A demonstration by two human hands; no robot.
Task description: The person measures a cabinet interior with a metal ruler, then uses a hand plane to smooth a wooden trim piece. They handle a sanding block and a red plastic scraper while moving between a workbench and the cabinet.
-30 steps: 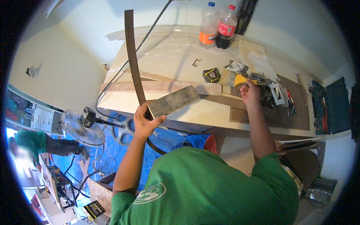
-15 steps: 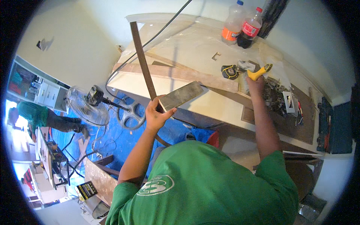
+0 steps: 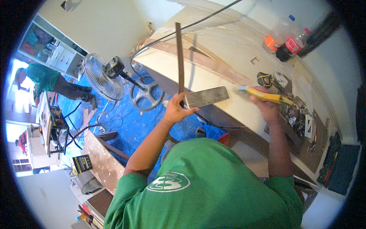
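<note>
In my left hand [image 3: 178, 108] I grip a short rectangular board piece [image 3: 207, 97] with a worn grey-brown face and a pale edge. A long thin dark brown strip [image 3: 179, 57] rises from the same grip, its lower end hidden by the fingers. My right hand [image 3: 265, 108] is closed around a yellow-and-black-handled tool [image 3: 268, 95]. Its pale tip, smeared by motion, points left toward the board piece, with a small gap between them. A yellow-and-black tape measure [image 3: 264, 79] lies just beyond the right hand.
Wooden strips [image 3: 206, 61] lie along the white worktop [image 3: 152, 60]. Loose metal hardware [image 3: 297, 116] is heaped at right. Two bottles [image 3: 293, 45] stand at the back. A standing fan [image 3: 103, 76] is at left, a cable [image 3: 183, 28] crosses above, and a co-worker [image 3: 53, 84] bends farther off.
My right hand has lifted the yellow-and-black-handled tool from beside the hardware and swung it left, toward the board piece. My left hand still holds the board piece and strip. The view has shifted.
</note>
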